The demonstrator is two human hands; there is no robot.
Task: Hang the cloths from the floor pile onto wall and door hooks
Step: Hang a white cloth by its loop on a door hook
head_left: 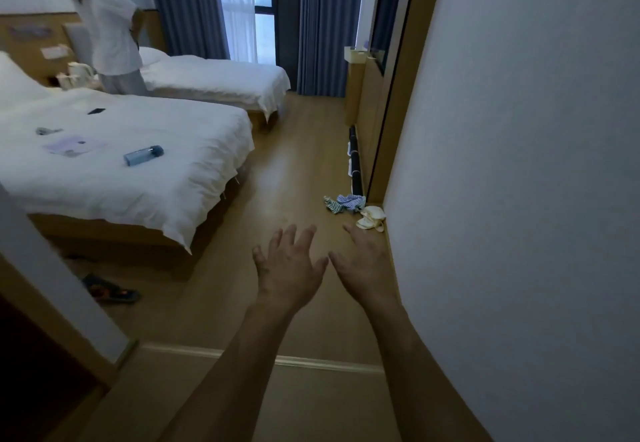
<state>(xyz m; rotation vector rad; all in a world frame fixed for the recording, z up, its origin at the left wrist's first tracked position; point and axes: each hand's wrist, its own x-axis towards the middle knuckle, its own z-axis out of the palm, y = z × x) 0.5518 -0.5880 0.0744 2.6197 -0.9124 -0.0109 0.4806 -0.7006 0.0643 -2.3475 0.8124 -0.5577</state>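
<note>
wooden floor (298,164) runs past two white beds (121,164) toward blue curtains (322,26), with a pale wall (519,164) on the right. another person (110,33) stands between the beds. a blue bottle (143,155) lies on the near bed. both arms reach forward; left hand (289,265) and right hand (363,265) hold nothing, fingers spread. beyond them, apart, striped cloths (343,203) and a cream cloth (372,218) lie by the wall's foot.

Dim bluish daylight from window (258,9), soft blur, bowed edges
</note>
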